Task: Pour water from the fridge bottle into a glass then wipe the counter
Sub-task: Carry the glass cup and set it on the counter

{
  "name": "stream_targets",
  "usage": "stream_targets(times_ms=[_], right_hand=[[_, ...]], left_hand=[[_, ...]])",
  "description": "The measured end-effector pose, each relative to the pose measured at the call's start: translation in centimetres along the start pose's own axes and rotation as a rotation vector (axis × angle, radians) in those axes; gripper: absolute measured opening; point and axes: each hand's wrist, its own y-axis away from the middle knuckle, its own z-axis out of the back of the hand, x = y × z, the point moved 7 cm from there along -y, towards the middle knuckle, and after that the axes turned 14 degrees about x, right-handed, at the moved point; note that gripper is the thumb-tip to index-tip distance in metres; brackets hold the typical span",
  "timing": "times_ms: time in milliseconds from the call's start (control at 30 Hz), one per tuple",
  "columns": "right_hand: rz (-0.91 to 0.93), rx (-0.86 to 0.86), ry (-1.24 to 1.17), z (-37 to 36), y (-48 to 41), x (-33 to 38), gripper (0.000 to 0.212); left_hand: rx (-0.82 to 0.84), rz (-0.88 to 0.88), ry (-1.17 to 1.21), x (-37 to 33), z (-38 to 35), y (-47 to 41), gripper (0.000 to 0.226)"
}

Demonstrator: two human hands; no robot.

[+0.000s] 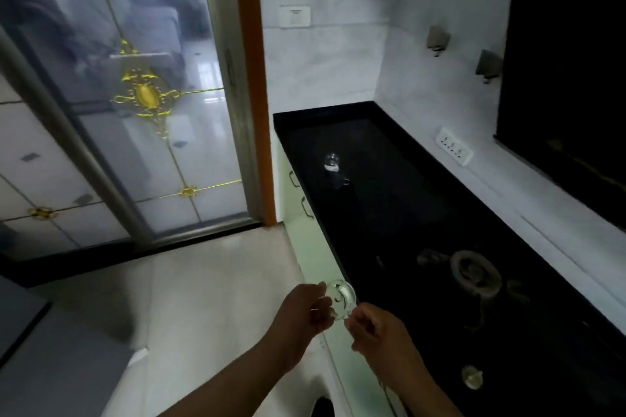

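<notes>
At counter edge | clear glass cup (pixel 342 298) held in air over front lip of black counter (pixel 389 159) | left hand (pixel 301 311) closed round body, right hand (pixel 376 332) pinching handle | second glass (pixel 333 169) farther back | risk: smooth glass could slip onto tiled floor (pixel 203 281); bottle unseen.

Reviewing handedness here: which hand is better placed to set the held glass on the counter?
Right, probably. The right hand pinches the glass on the side nearest the black counter; the left hand is over the floor.
</notes>
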Motion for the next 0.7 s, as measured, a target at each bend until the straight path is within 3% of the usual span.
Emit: stream_targets(times_ms=[333, 700], right_hand=[[-0.017, 0.104, 0.098, 3.2, -17.9, 4.9, 0.025], [-0.233, -0.103, 0.015, 5.4, -31.5, 4.2, 0.021]], left_hand=[[-0.076, -0.042, -0.054, -10.2, 5.1, -13.4, 0.015], [0.154, 0.121, -0.657, -19.0, 8.5, -29.3, 0.014]])
